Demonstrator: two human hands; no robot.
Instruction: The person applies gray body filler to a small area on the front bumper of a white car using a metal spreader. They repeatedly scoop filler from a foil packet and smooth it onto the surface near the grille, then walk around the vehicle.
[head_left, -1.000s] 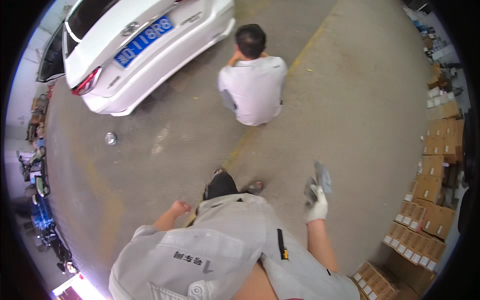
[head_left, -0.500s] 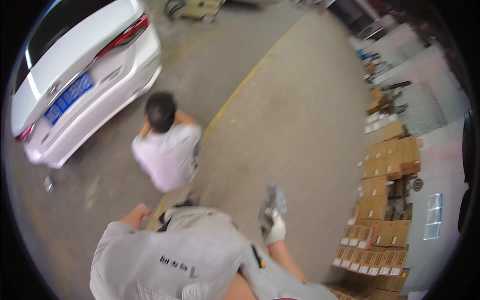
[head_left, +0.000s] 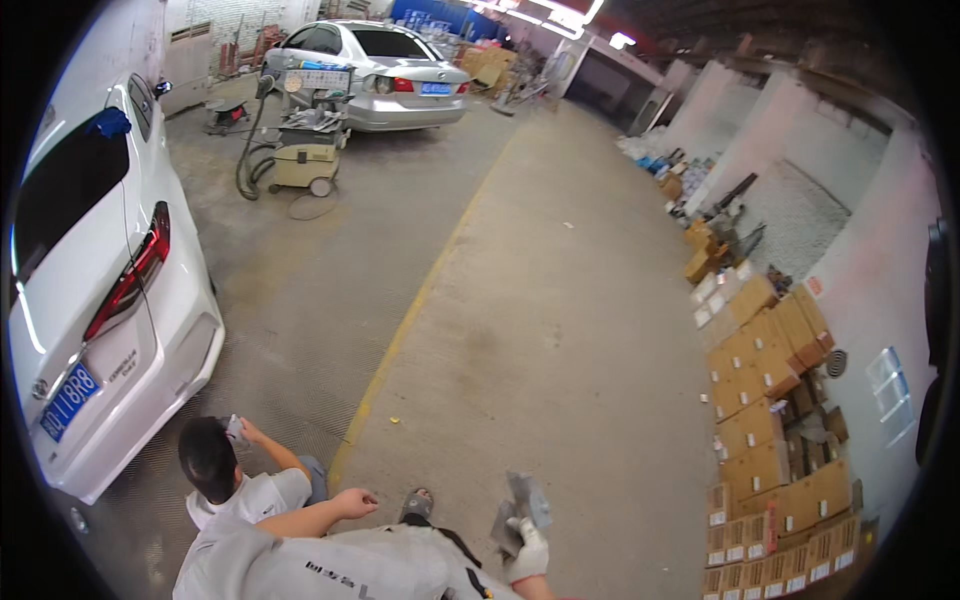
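My right hand (head_left: 527, 556), in a white glove, grips flat grey plates (head_left: 528, 497) that look like putty spreaders. They fan out past the fingers above the concrete floor. My left hand (head_left: 354, 503) is bare and held in front of my grey shirt, its fingers curled in, with no object showing in them. Just left of it, a crouching co-worker (head_left: 215, 470) in a light shirt holds up a small flat object (head_left: 236, 430) that I cannot make out clearly.
A white car (head_left: 150, 340) stands at the left. Farther off are a silver car (head_left: 400, 95) and a wheeled beige machine (head_left: 305, 165) with a hose. Stacked cardboard boxes (head_left: 760, 370) line the right wall. A yellow line (head_left: 410, 320) runs along the floor.
My view has tilted up and swung, bringing the silver car and wheeled machine into sight. The co-worker appears lower and farther left. My right hand still has the grey plates in it.
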